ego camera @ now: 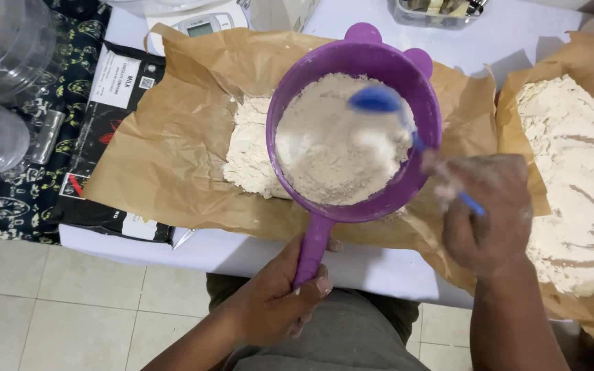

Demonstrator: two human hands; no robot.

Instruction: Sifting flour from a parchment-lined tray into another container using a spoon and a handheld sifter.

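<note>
A purple sieve point(354, 130), half full of flour point(335, 148), hangs over a flour pile point(249, 152) on brown paper point(166, 151). The left hand point(273, 299) has its fingers wrapped tight around the sieve's handle. The right hand point(484, 213) has its fingers closed on a blue spoon point(386, 103), whose bowl sits blurred above the flour in the sieve. More flour point(579, 178) lies on paper to the right.

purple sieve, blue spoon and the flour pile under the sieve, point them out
purple sieve point(429, 103), head view, right rim
blue spoon point(375, 99), head view, blurred bowl
flour pile point(249, 151), head view, part showing left of sieve
</note>
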